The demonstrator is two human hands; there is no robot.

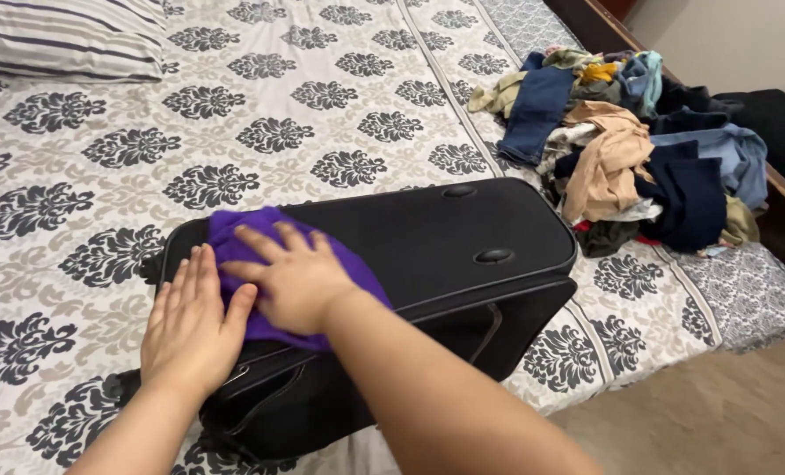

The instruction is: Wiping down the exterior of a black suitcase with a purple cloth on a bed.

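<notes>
Head view, only one I've got: I'm looking down at a black suitcase (427, 255) lying flat on a bed (322, 114) with a grey-and-white damask sheet. The case sits at the near edge of the mattress, its closed lid facing up, two little black feet showing on the side panel.

On the left end of the lid there's a purple cloth (234, 242), kind of bunched. My right hand (291, 277) is flat on top of it, fingers stretched out and pressing down, not gripping anything. My left hand (190, 325) is right beside it, palm down, fingers together and straight, partly on the edge of the cloth and partly on the case. The two hands are touching, thumb of the left against the side of the right.

Over on the right side of the bed, well apart from the case, is a messy pile of clothes (630, 149), tan, navy, light blue. A striped pillow (67, 35) sits in the top left corner. Beige floor (718, 413) shows bottom right.
</notes>
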